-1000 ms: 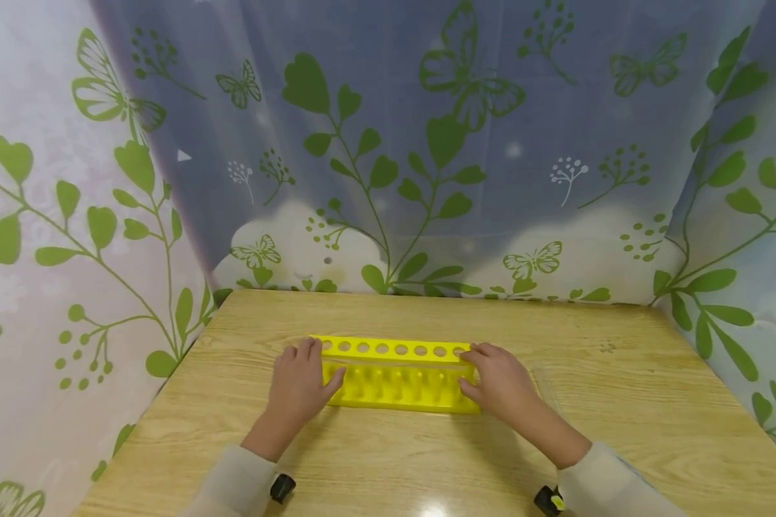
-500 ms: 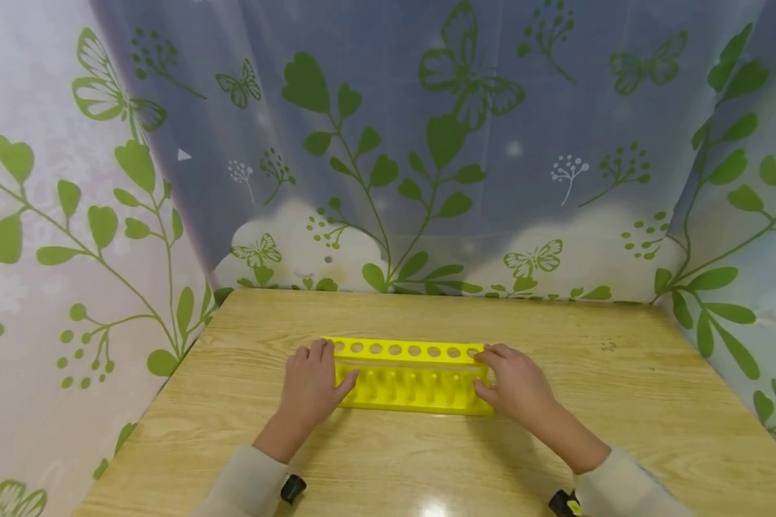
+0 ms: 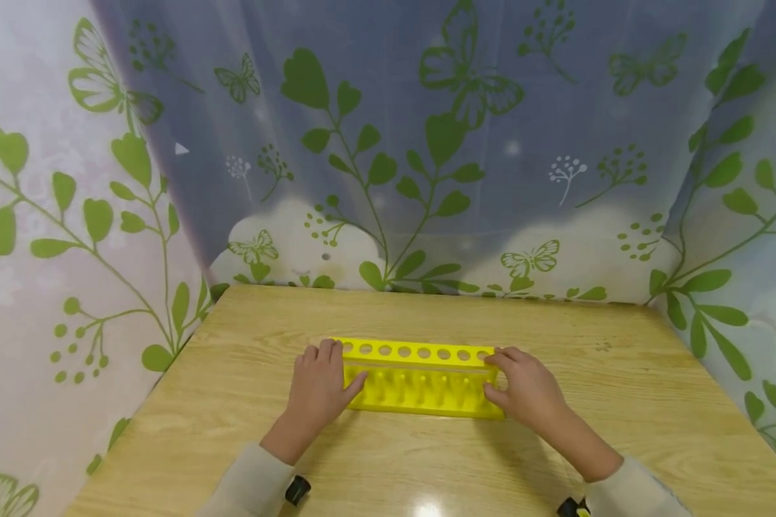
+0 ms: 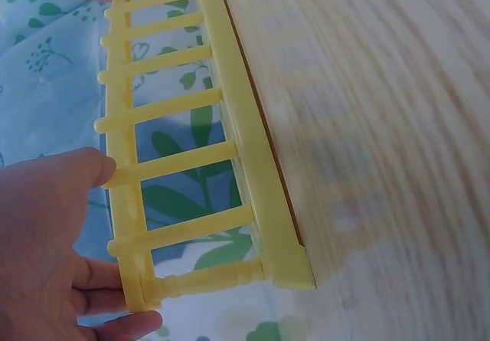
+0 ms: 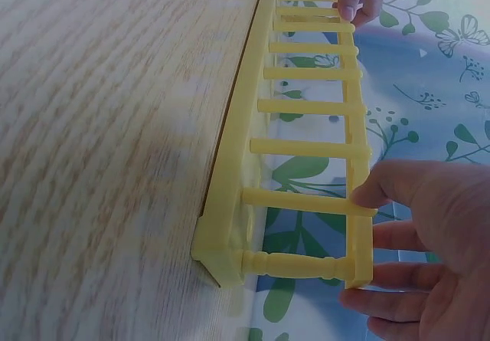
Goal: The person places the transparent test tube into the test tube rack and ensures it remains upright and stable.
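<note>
A yellow plastic test tube rack (image 3: 420,408) stands upright on the wooden table, its top bar pierced by a row of round holes and its base set with pegs. My left hand (image 3: 317,380) grips the left end, thumb on the near side and fingers over the top bar. At the opposite end my right hand (image 3: 530,384) holds the rack in the same way. In the left wrist view the left hand (image 4: 46,226) pinches the top bar near the turned end post. The right wrist view has the right hand (image 5: 444,234) gripping the top bar (image 5: 357,241) likewise.
The light wooden table (image 3: 233,445) reaches back to a hanging curtain (image 3: 388,143) printed with green leaves and butterflies. Similar patterned cloth (image 3: 71,215) hangs on the left and right sides. Black wrist devices (image 3: 297,490) sit below both sleeves.
Both hands have moved the rack a short way to the right along the table, more in the first half second than in the second. Their grip on its ends looks the same.
</note>
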A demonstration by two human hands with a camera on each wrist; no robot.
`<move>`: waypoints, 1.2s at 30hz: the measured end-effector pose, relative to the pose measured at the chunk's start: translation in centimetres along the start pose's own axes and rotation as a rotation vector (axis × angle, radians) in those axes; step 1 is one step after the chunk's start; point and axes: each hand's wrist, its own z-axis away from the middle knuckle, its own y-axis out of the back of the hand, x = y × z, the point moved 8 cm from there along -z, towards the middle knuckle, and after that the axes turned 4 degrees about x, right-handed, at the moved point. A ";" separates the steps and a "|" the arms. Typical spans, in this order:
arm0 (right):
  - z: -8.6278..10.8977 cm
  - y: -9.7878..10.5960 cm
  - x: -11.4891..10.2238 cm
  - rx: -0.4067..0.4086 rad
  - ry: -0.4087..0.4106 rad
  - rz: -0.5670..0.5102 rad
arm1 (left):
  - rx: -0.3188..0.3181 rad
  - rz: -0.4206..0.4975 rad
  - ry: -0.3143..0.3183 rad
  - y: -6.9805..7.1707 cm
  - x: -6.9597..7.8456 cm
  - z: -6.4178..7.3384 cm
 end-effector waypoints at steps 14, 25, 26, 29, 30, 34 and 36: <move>1.4 0.4 1.0 0.002 -0.057 -0.030 | 0.031 -0.011 -0.038 0.3 1.5 0.4; 1.8 0.3 1.4 -0.031 -0.076 -0.024 | 0.023 -0.022 -0.037 0.0 1.7 0.7; 1.9 0.3 1.5 -0.034 -0.079 -0.022 | 0.026 -0.025 -0.042 0.0 1.8 0.7; 1.9 0.5 1.6 -0.034 -0.079 -0.022 | 0.046 -0.031 -0.055 0.0 2.0 0.7; 1.9 0.6 1.6 -0.033 -0.076 -0.022 | 0.054 -0.032 -0.058 0.0 2.0 0.7; 1.8 0.8 1.5 -0.018 -0.061 -0.027 | 0.070 -0.027 -0.058 0.3 1.9 0.6; 1.7 0.8 1.4 -0.023 -0.056 -0.031 | 0.063 -0.024 -0.052 0.4 1.9 0.7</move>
